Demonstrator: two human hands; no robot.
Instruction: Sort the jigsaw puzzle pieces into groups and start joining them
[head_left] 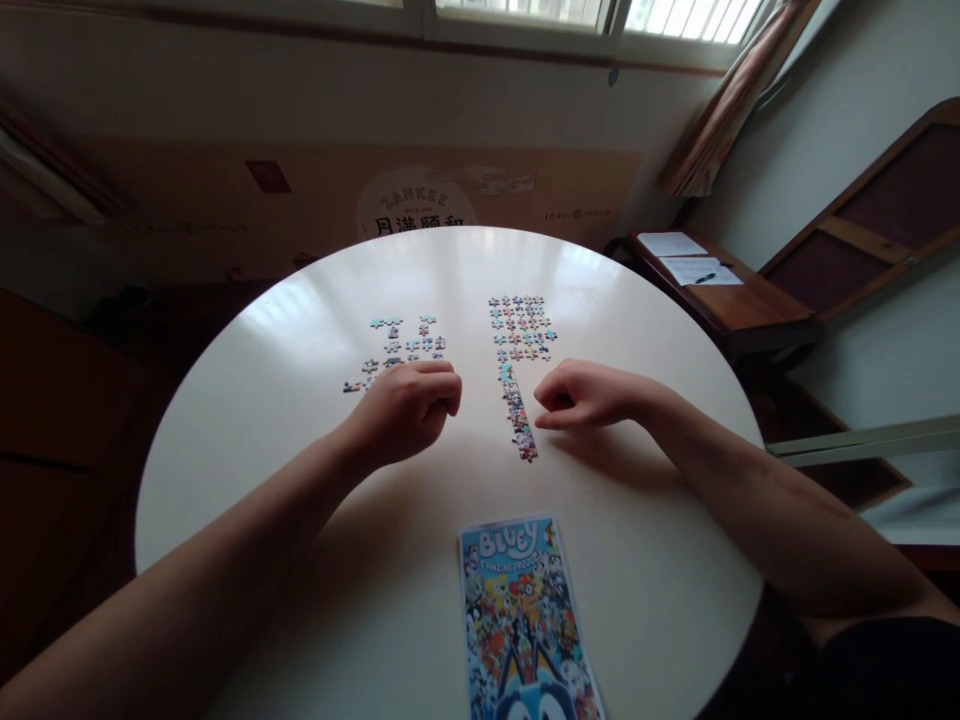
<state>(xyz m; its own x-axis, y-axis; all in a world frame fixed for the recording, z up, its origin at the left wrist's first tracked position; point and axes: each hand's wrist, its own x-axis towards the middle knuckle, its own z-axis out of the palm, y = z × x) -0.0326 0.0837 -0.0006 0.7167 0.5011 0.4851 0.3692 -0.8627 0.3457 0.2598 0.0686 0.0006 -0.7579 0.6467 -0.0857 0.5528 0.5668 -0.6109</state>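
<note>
My left hand point(415, 405) is closed, its fingers curled under above the table beside a loose group of puzzle pieces point(412, 345). Whether it holds a piece is hidden. To the right, my right hand point(585, 393) has its fingers curled in, with no object visible in them. Its fingertips are close to the right side of a narrow strip of joined puzzle pieces point(517, 415). Beyond that strip lie rows of separate puzzle pieces point(520, 325). A blue picture sheet point(525, 610) marked "BLUEY" lies flat nearest me.
All of this is on a round white table point(637, 560). Behind it, a tan printed panel point(315, 210) stands against the wall below the window. Papers point(690, 268) and a pen point(705, 278) are on a wooden side table point(757, 295) at the right.
</note>
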